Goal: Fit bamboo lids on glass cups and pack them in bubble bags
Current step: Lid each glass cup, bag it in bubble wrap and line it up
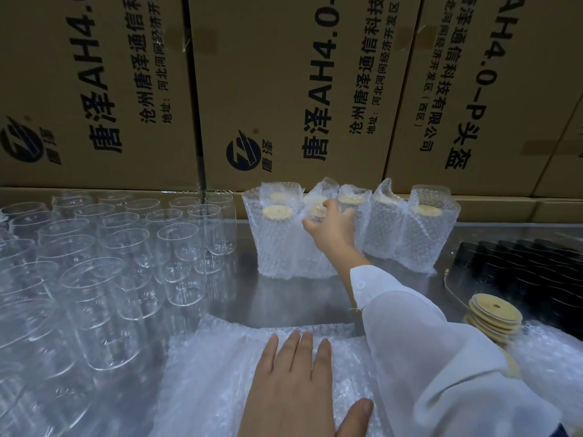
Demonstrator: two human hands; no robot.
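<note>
Several bagged cups [419, 228] with bamboo lids stand in bubble bags at the back of the steel table [284, 294]. My right hand [331, 225] reaches out to one bagged cup [317, 247] in the middle of that group and grips its top. My left hand [296, 383] lies flat with straight fingers on a stack of empty bubble bags [220, 367] at the near edge. A stack of bamboo lids [493, 313] sits at the right. Many empty glass cups [176, 244] crowd the left side.
Large printed cardboard boxes [284, 89] form a wall behind the table. A black ridged tray [536, 269] lies at the far right behind the lids. More bubble wrap [549, 351] lies beside the lid stack.
</note>
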